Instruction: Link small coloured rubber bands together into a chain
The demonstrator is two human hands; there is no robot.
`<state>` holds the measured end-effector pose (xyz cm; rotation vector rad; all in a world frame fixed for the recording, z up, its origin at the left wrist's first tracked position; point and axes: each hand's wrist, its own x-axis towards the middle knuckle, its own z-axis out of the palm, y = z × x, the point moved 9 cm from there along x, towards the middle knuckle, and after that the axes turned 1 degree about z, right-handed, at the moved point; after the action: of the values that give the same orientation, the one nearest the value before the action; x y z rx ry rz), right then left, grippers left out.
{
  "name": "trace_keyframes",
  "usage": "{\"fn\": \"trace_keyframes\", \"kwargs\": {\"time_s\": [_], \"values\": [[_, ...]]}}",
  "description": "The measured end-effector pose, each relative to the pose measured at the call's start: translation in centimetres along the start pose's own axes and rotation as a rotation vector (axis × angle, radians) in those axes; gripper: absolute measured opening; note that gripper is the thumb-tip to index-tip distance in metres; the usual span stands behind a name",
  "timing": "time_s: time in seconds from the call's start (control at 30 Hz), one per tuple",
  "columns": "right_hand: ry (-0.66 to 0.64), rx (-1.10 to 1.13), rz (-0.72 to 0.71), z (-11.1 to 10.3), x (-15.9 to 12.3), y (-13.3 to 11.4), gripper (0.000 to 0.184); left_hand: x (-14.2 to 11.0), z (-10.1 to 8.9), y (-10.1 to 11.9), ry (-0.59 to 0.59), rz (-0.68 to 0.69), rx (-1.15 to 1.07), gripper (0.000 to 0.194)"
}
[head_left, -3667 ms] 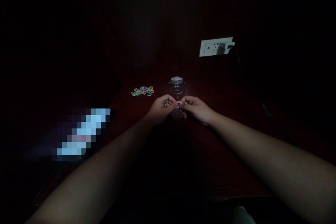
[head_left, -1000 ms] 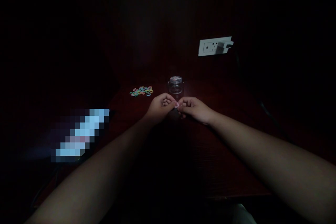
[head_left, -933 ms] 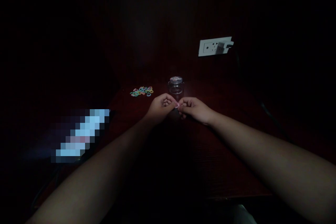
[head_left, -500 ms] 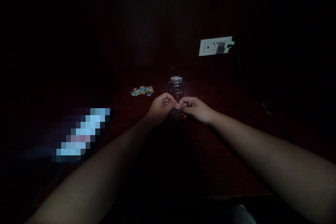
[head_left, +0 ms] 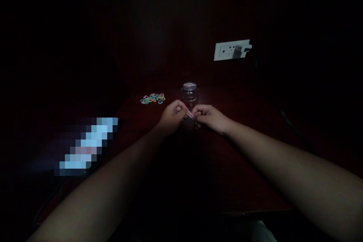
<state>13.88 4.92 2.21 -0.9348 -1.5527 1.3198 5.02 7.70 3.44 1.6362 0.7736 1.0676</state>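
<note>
Between my two hands a small pink hair tie [head_left: 190, 114] is stretched, its two strands running side by side. The fingertips of my left hand [head_left: 173, 116] pinch one end of it. My right hand [head_left: 209, 117] pinches the other end, thumb against forefinger. Just beyond the hands stands a clear jar [head_left: 190, 94] with its patterned lid on. To the left of the jar lies a loose pile of coloured hair ties [head_left: 153, 98] in yellow, green, blue and pink.
A lit screen [head_left: 92, 141], blurred into blocks, stands at the left. On the back wall is a white socket plate [head_left: 224, 51] with a plug [head_left: 243, 48] in it. The dark red table [head_left: 244, 181] ends at a near edge; surroundings are very dark.
The pink hair tie has gone from a loop shape to a tauter pair of strands, with my hands slightly farther apart. The whole view has shifted a little.
</note>
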Motion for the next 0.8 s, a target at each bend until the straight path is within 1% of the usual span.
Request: {"fn": "trace_keyframes", "kwargs": {"time_s": [0.2,0.37,0.6,0.7,0.8], "values": [[0.018,-0.008,0.009,-0.17,0.01,0.24,0.004,0.20,-0.47,-0.35,0.025,0.020,-0.001,0.011],[0.025,0.014,0.003,-0.38,0.10,0.42,0.002,0.08,-0.05,-0.27,-0.025,0.015,0.025,0.012],[0.035,0.040,0.005,-0.32,0.14,0.42,0.014,0.18,-0.05,-0.17,-0.042,0.032,0.065,0.014],[0.048,0.014,0.012,-0.39,0.15,0.45,0.017,0.24,0.05,-0.37,-0.055,0.029,0.038,0.015],[0.048,0.018,0.009,-0.44,0.19,0.48,0.017,0.27,-0.15,-0.64,-0.033,0.011,-0.003,0.016]]}}
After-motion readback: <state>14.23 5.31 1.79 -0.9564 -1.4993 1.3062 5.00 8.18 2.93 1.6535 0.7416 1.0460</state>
